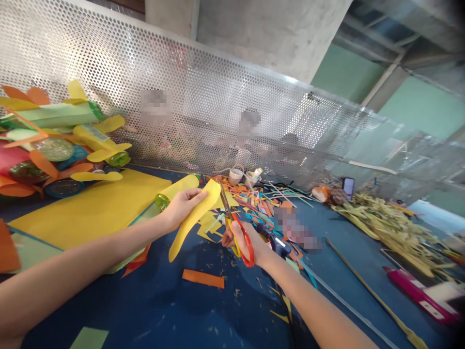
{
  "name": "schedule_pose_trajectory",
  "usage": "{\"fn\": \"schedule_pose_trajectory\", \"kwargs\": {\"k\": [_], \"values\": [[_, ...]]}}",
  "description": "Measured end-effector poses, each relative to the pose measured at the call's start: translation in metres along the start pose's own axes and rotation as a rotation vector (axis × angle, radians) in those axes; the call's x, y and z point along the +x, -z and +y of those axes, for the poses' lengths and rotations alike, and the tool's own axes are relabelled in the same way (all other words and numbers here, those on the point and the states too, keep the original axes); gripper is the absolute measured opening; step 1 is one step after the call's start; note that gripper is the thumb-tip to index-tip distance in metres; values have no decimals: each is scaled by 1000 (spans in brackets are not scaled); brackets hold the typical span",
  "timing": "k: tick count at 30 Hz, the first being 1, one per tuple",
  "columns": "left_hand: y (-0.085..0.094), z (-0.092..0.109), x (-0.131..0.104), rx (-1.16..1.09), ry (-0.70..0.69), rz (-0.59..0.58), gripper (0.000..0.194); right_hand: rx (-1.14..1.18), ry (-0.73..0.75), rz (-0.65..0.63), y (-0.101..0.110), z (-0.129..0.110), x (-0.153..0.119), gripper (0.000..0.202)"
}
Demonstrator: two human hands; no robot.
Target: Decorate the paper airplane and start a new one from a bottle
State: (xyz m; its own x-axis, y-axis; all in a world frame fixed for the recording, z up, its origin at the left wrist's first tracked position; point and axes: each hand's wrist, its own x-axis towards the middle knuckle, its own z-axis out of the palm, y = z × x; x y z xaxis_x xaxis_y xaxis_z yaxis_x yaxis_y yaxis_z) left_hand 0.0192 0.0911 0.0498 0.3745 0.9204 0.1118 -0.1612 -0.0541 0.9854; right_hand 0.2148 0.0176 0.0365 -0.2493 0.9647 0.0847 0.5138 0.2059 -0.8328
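A curved yellow paper piece [191, 224] hangs from my left hand [184, 206], pinched near its upper end between thumb and fingers. My right hand [241, 240] is closed round the red and yellow handles of a pair of scissors [248, 247]. The scissor blades point up and away, at the right edge of the paper's upper end. Just behind my left hand lies a bottle wrapped in yellow paper [179, 186], its green end showing. Yellow paper scraps [209, 225] lie beyond and between my hands.
Large yellow sheets [87, 208] lie on the blue table [163, 300] at left, below a pile of paper-covered bottles [69, 116]. Coloured scraps, two cups [236, 175], a stick [378, 295], dried husks [392, 225] and a pink tool [417, 293] lie right. A perforated metal panel [203, 97] stands behind.
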Motion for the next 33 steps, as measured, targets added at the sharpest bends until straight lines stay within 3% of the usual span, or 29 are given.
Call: {"fn": "schedule_pose_trajectory", "kwargs": {"k": [18, 33], "values": [[0, 2, 0, 54, 12, -8, 27, -154, 4, 39, 5, 11, 4, 63], [18, 2, 15, 183, -32, -75, 34, -333, 61, 60, 22, -5, 5, 59]]}}
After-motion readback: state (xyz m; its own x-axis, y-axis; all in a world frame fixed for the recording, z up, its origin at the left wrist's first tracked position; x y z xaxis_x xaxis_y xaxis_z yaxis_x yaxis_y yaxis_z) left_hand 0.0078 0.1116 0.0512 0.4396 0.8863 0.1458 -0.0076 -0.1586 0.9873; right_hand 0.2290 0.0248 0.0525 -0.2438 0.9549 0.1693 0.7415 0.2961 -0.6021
